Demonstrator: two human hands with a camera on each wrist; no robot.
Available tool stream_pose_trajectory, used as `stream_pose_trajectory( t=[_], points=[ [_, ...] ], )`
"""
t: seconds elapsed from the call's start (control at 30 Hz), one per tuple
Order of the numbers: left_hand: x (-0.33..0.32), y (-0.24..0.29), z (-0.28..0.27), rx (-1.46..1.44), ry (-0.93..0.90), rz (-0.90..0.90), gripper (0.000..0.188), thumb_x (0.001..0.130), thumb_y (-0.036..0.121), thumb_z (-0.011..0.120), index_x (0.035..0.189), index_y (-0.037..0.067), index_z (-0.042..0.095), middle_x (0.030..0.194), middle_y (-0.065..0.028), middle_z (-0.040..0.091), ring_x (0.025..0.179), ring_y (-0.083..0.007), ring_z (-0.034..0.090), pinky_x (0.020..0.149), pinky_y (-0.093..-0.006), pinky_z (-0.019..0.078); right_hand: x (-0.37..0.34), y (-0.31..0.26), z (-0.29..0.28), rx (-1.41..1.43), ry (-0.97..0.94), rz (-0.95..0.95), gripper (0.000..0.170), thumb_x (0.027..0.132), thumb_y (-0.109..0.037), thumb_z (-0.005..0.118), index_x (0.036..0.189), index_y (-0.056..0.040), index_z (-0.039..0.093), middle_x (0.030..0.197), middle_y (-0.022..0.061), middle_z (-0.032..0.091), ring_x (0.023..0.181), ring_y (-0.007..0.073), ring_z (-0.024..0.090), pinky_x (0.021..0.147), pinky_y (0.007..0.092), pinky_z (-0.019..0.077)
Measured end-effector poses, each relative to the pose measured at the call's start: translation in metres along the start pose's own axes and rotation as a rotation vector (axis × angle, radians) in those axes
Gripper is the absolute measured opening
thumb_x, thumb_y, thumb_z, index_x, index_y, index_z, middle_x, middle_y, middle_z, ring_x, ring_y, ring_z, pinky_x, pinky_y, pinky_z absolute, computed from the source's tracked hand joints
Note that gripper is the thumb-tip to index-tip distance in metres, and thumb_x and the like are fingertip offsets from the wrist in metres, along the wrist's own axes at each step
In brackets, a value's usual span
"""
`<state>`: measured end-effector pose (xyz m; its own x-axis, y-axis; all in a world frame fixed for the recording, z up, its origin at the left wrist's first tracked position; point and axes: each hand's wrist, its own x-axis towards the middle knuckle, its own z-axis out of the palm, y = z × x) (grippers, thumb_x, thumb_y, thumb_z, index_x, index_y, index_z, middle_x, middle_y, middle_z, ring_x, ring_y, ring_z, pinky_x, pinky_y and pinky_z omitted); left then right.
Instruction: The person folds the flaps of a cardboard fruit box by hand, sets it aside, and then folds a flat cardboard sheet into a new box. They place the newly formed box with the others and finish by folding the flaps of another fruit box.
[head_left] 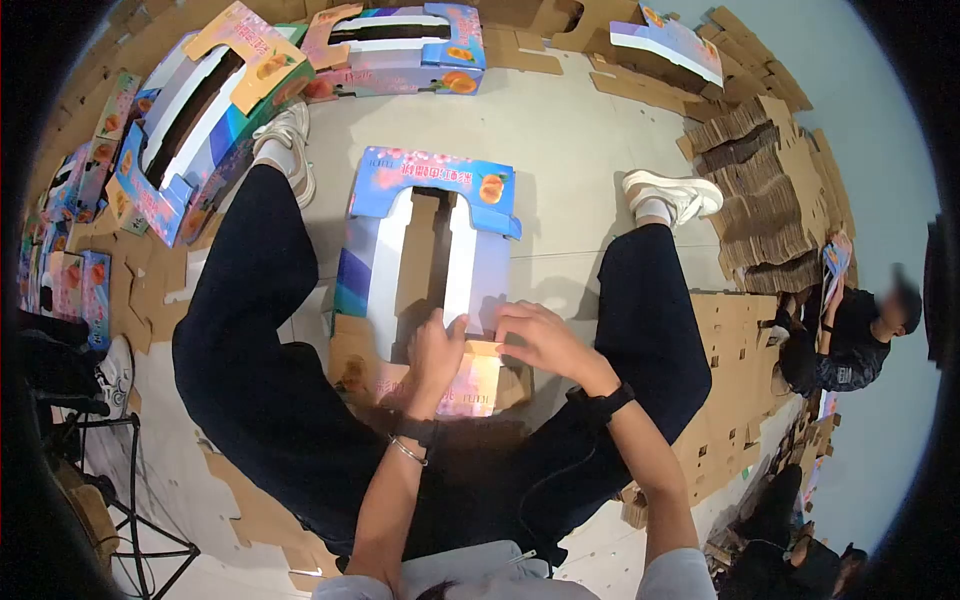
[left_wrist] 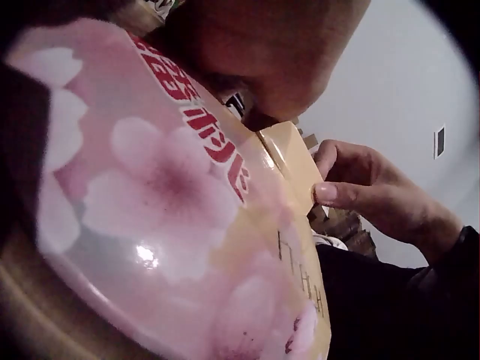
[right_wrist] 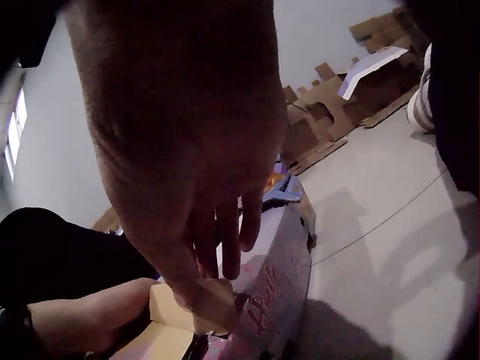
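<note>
A printed cardboard fruit carton point(head_left: 485, 255) lies on the floor between the person's legs, with a long slot along its top and peach and blossom prints. At the near end of the slot, the left hand point(head_left: 436, 352) grips the carton's edge; its fingertips are partly hidden there. The right hand point(head_left: 545, 342) is at the near right corner. Its thumb and forefinger pinch a small tan cardboard flap point(left_wrist: 296, 163) that stands up from the end panel, as the left wrist view shows. In the right wrist view, the flap point(right_wrist: 171, 306) shows below that hand.
Two similar cartons, one upper left point(head_left: 215, 110) and one at the top point(head_left: 400, 60), stand beyond the left foot. Stacked flat cardboard point(head_left: 755, 190) is at the right. A black tripod stand point(head_left: 135, 500) is lower left. Another person point(head_left: 860, 335) sits at the far right.
</note>
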<state>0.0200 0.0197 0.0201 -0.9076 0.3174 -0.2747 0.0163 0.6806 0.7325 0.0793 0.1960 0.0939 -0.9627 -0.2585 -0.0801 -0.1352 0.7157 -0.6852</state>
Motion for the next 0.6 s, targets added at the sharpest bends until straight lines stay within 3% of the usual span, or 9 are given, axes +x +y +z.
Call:
stream_pose_trajectory(
  t=[0.17,0.23,0.47,0.6],
  points=[
    [-0.001,0.007,-0.005,-0.011,0.001,0.001,0.039,0.087,0.035,0.058,0.087,-0.005,0.059,0.083,-0.0304,0.062,0.084,-0.0471,0.06,0.072,-0.0537,0.0456,0.0,0.002,0.0,-0.044,-0.045,0.052,0.014,0.075,-0.012,0.067,0.08,-0.0061,0.055,0.088,0.0082,0.057,0.093,0.0282,0.056,0.082,0.039,0.0443],
    [0.0,0.008,-0.006,-0.01,0.01,-0.003,0.039,0.087,0.033,0.058,0.087,-0.005,0.059,0.084,-0.0306,0.062,0.084,-0.0472,0.06,0.072,-0.0538,0.0456,0.002,0.0,-0.002,-0.113,-0.035,-0.01,0.013,0.076,-0.013,0.066,0.08,-0.0072,0.055,0.086,0.0076,0.058,0.092,0.0273,0.056,0.081,0.0383,0.0442],
    [0.002,0.001,0.0,-0.01,0.019,0.036,0.039,0.086,0.033,0.058,0.089,-0.007,0.061,0.083,-0.0301,0.063,0.087,-0.045,0.06,0.087,-0.0481,0.0409,0.002,-0.006,-0.007,-0.164,-0.046,-0.034,0.012,0.076,-0.014,0.064,0.082,-0.0076,0.056,0.086,0.0079,0.058,0.092,0.0256,0.056,0.08,0.0371,0.0439],
    [0.001,0.001,0.0,-0.016,0.06,0.063,0.039,0.086,0.032,0.058,0.086,-0.007,0.06,0.084,-0.0296,0.063,0.085,-0.0438,0.06,0.088,-0.0474,0.0397,0.003,-0.018,-0.004,-0.404,-0.075,-0.117,0.015,0.078,-0.015,0.064,0.086,-0.0054,0.056,0.087,0.0074,0.057,0.089,0.0254,0.056,0.079,0.0364,0.0435]
  ],
)
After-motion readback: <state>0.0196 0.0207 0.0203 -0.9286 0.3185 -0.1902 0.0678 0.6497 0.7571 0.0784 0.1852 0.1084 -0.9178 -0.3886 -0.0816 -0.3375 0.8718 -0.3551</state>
